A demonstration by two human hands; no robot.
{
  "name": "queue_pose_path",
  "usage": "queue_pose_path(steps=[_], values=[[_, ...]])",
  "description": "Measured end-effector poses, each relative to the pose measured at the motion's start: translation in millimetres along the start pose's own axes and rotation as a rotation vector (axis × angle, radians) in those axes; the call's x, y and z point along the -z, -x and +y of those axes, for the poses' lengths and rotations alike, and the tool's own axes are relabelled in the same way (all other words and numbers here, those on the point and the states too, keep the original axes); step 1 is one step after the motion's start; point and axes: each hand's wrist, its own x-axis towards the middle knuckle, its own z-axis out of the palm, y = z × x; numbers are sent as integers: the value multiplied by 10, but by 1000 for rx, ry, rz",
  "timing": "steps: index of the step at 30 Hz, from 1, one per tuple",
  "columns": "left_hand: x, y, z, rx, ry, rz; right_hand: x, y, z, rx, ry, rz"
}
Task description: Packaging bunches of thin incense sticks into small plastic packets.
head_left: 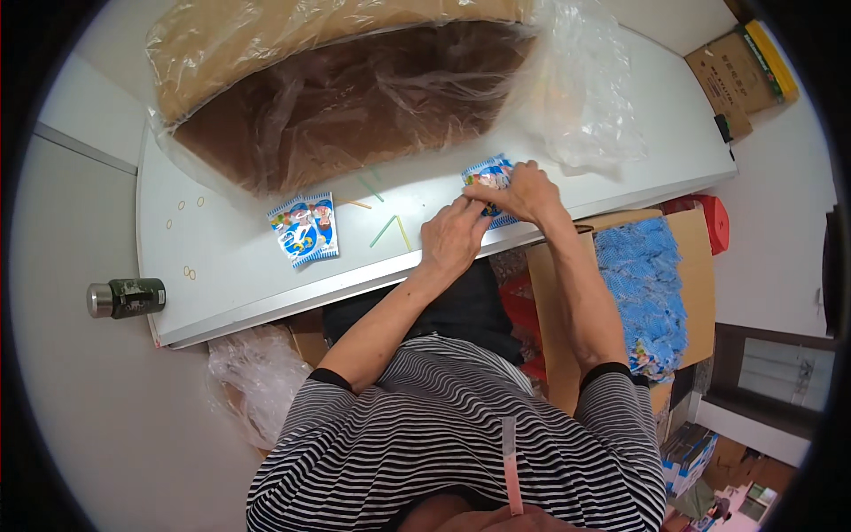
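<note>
A small blue-and-white printed packet (489, 171) lies near the front edge of the white table, under both my hands. My right hand (529, 191) grips it from the right, its thumb stretched across the printed face. Close by, my left hand (452, 236) has its bunched fingertips at the packet's lower left edge, partly tucked beneath the right hand. Just what those fingertips pinch is hard to see. Farther left, a pair of similar packets (304, 229) lies side by side. Between them and my hands are several thin green, yellow and orange strips (384, 231).
A large cardboard box (355, 106) lined with clear plastic (576, 97) lies across the table's back. Thin rubber bands (189, 273) and a dark flask (133, 298) are at the left. Beside my right arm stands an open carton of blue packets (640, 284), near a red container (714, 223).
</note>
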Motion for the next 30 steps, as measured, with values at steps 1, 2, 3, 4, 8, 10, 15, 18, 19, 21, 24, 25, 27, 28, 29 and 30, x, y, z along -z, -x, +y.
queue_pose_path(steps=[1,2,3,4,8,10,15,18,19,21,24,25,27,28,29,30], values=[[-7,16,0,-5,2,-2,-94,-16,28,-5,-1,3],[-26,32,-14,-38,17,56,-151,-23,15,31,-123,33],[-48,46,-34,-69,32,115,-187,-33,16,68,-244,63],[-86,57,-68,-72,33,119,-206,-25,47,70,-242,67],[-3,42,-64,183,248,181,-205,137,112,192,-530,101],[16,-25,-60,413,415,141,-271,172,139,225,-714,123],[171,-414,-145,180,823,-154,-415,235,128,355,-1401,176],[183,-447,-106,89,773,-157,-309,303,66,457,-1465,275],[177,-438,-96,19,716,-65,-232,323,56,449,-1471,283],[155,-439,-84,-22,688,-52,-104,351,82,497,-1372,234],[92,-454,-133,22,647,-63,-171,147,241,407,-1197,9],[59,-454,-159,107,630,-89,-237,136,272,421,-1189,1],[2,-430,-237,99,642,-86,-245,119,276,415,-1186,-9],[-29,-453,-279,75,610,-81,-249,108,275,412,-1178,-18],[-48,-472,-300,47,579,-78,-270,84,305,410,-1181,-17],[-64,-475,-320,48,577,-81,-294,47,344,390,-1206,-65]])
